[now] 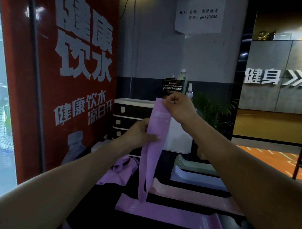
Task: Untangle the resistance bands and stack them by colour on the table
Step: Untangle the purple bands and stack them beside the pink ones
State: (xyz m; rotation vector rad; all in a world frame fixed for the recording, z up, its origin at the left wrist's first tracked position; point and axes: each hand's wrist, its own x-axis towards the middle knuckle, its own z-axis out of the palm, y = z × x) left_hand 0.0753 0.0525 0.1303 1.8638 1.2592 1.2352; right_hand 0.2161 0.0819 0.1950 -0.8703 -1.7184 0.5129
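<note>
A purple resistance band (pixel 151 159) hangs upright above the dark table (pixel 131 224). My right hand (pixel 179 107) pinches its top end, and my left hand (pixel 142 134) grips it a little lower, thumb across the front. Its lower end dangles just over a flat purple stack (pixel 170 216) near the table's front. Behind that lie a pink stack (pixel 193 195), a pale blue-grey stack (pixel 199 179) and a green stack (pixel 196 165). A heap of tangled purple bands (pixel 120 172) lies to the left.
A dark drawer unit (pixel 127 116) stands at the back of the table with a white box (pixel 178 139) beside it. Bottles and a black pouch (pixel 172 86) stand behind. A red poster wall (pixel 70 76) closes the left side. A green plant (pixel 214 112) is at right.
</note>
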